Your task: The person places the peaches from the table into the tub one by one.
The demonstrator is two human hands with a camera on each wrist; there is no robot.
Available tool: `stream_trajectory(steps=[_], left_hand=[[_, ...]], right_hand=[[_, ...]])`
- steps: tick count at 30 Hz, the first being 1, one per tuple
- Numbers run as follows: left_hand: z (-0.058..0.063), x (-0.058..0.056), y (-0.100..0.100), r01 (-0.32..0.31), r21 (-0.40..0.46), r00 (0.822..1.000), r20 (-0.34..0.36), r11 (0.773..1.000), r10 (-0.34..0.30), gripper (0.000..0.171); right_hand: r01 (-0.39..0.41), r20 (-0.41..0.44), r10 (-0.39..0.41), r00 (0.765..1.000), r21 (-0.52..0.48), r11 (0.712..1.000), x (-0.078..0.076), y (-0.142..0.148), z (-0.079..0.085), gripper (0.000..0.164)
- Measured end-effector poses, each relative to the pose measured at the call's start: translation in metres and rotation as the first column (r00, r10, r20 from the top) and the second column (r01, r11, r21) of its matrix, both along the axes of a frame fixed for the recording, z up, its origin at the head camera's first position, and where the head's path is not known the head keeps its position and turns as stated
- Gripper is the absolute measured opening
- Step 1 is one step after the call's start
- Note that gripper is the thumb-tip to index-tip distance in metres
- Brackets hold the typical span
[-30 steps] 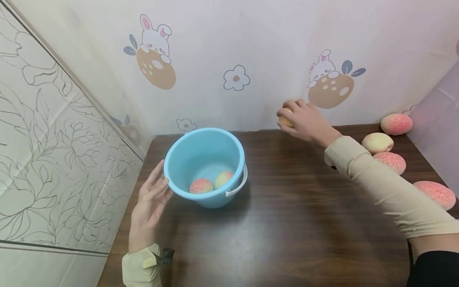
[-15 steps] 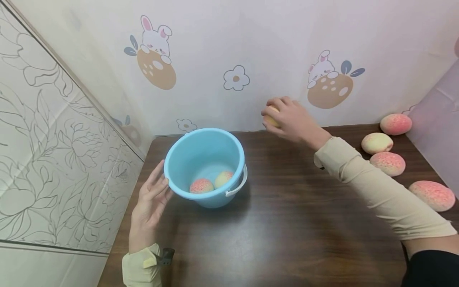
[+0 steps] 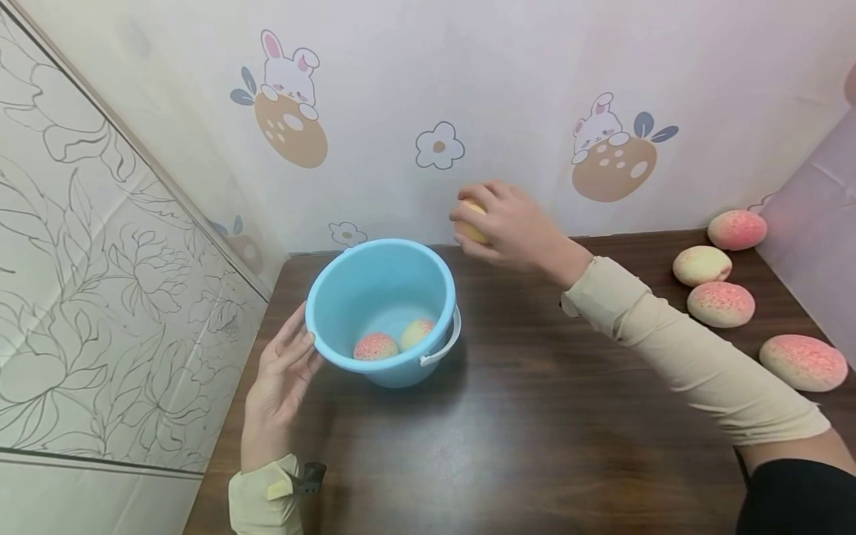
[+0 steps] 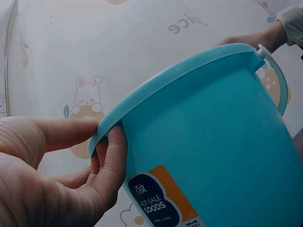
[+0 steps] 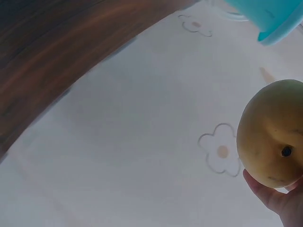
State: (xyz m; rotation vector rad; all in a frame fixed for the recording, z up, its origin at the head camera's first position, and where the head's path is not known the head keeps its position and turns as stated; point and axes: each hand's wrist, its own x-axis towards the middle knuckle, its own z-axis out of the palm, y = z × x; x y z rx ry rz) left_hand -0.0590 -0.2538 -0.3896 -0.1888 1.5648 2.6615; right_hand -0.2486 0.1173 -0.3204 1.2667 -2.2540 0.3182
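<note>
A light blue bucket [image 3: 384, 275] with a white handle [image 3: 444, 349] is on the dark table's left side. My left hand [image 3: 277, 379] holds its rim at the left; in the left wrist view the thumb is on one side of the rim [image 4: 156, 80] and fingers on the other. A pink-speckled peach [image 3: 376, 347] and a pale yellow peach [image 3: 416, 333] lie inside. My right hand [image 3: 511, 227] grips a yellow fruit [image 3: 473, 221] in the air, right of and above the bucket. In the right wrist view this fruit [image 5: 274, 127] shows a dark stem hollow.
Several pink and pale peaches lie along the table's right side, including a pale yellow one [image 3: 702, 265] and a pink one [image 3: 802, 362]. A patterned wall [image 3: 374, 89] bounds the brown table [image 3: 535, 416] at the back, with walls at left and right.
My right hand has moved left with the yellow fruit, closer to the bucket. My left hand and the bucket have stayed put.
</note>
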Motion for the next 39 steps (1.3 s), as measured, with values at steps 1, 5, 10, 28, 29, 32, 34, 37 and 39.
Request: stream_trajectory(steps=[1,5,10,28,29,32,34,37,39], left_hand=[[0.000,0.000,0.000,-0.001,-0.001,1.000,0.000,1.000,0.001,0.064],[0.000,0.000,0.000,0.003,0.012,1.000,-0.010,1.000,-0.003,0.063],[0.000,0.001,-0.001,0.012,0.023,1.000,-0.025,1.000,-0.011,0.063],[-0.001,0.000,-0.001,0.000,0.031,1.000,-0.005,1.000,0.001,0.063],[-0.001,0.000,-0.001,-0.001,0.031,1.000,-0.003,1.000,0.001,0.063],[-0.001,0.000,-0.001,-0.006,0.028,1.000,0.001,1.000,0.006,0.062],[-0.002,0.000,-0.001,-0.005,0.030,1.000,0.002,1.000,0.005,0.062],[-0.003,-0.001,-0.002,-0.003,0.030,1.000,0.002,1.000,0.003,0.062],[-0.003,-0.001,-0.002,-0.001,0.028,1.000,0.002,1.000,0.001,0.062]], right_hand=[[-0.007,-0.001,0.007,1.000,-0.004,1.000,0.001,-0.003,0.001,0.030],[-0.033,-0.006,0.033,0.999,-0.022,0.999,0.006,-0.013,0.004,0.029],[-0.063,-0.025,0.062,0.998,-0.030,0.998,0.011,-0.025,0.006,0.026],[-0.175,-0.026,0.176,0.984,0.024,0.984,0.025,-0.069,0.001,0.028],[-0.185,-0.026,0.186,0.982,0.032,0.982,0.026,-0.071,0.001,0.028],[-0.220,-0.024,0.222,0.975,0.054,0.974,0.027,-0.078,0.000,0.027],[-0.238,-0.020,0.240,0.970,0.066,0.969,0.027,-0.081,-0.001,0.026],[-0.261,-0.005,0.262,0.965,0.096,0.961,0.028,-0.086,-0.003,0.026],[-0.273,0.011,0.273,0.962,0.114,0.955,0.028,-0.088,-0.005,0.026]])
